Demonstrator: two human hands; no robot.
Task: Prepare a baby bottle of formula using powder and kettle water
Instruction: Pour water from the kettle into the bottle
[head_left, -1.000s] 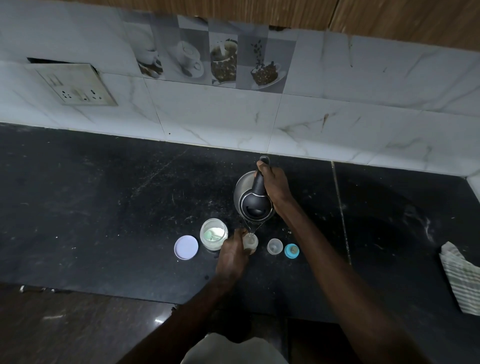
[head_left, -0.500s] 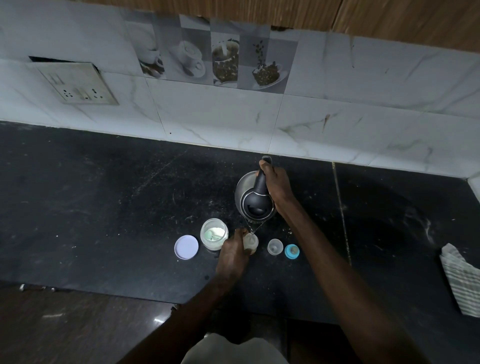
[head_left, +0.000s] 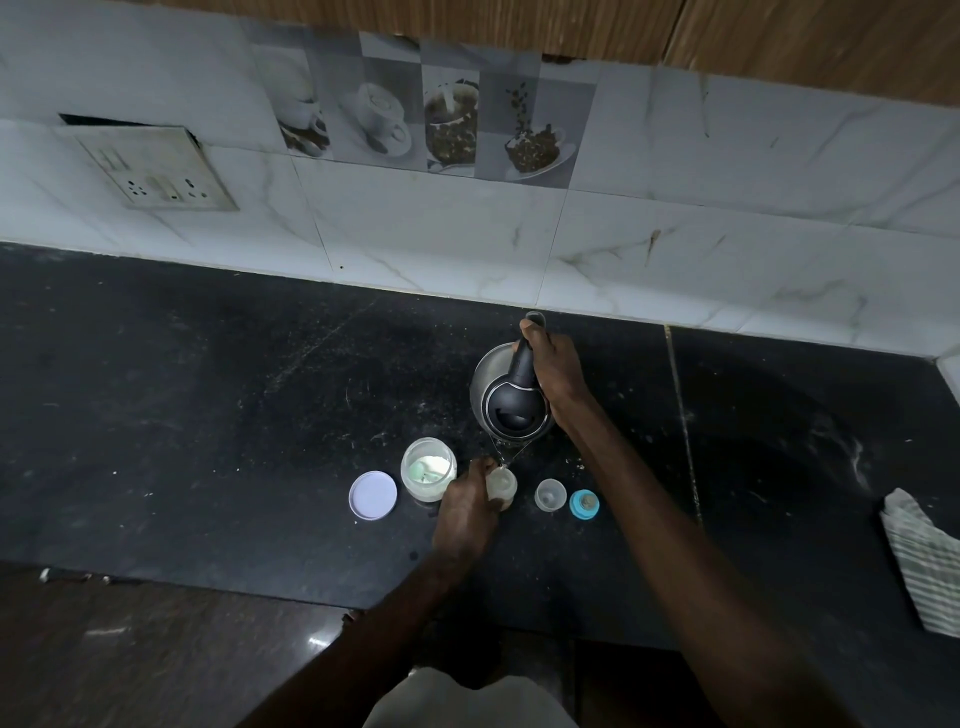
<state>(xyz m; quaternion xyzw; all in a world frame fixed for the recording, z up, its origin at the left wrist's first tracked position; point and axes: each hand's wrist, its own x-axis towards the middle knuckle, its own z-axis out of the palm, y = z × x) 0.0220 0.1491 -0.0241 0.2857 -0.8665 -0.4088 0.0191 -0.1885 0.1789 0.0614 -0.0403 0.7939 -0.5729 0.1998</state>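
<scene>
Head view: right grip (head_left: 553, 364) is wrapping the black handle of the stainless-steel kettle with black lid (head_left: 517, 410) and tipping it toward the near side. The spout is hanging just above the small clear baby bottle (head_left: 504, 480). Left grip (head_left: 465, 512) is curling round that bottle and pinning it upright on the black stone table (head_left: 208, 415), near centre. A thin stream looks to be running from the spout into the bottle mouth; I can't read the fill level from here.

My read: the pour is underway. Doing it well:
- the mouth is narrow, so aiming for a shallow tilt and a thin stream
- holding the spout centred and close over the mouth
- holding the left fingers low on the body, below the rim, since the water is likely hot
- watching the level and righting the kettle early

The open glass jar of white powder (head_left: 428, 467) is sitting just left of the left grip, so I'm judging splash into it a risk. The clear plastic cap (head_left: 550, 494) and blue teat ring (head_left: 584, 505) are waiting right of the bottle.
</scene>
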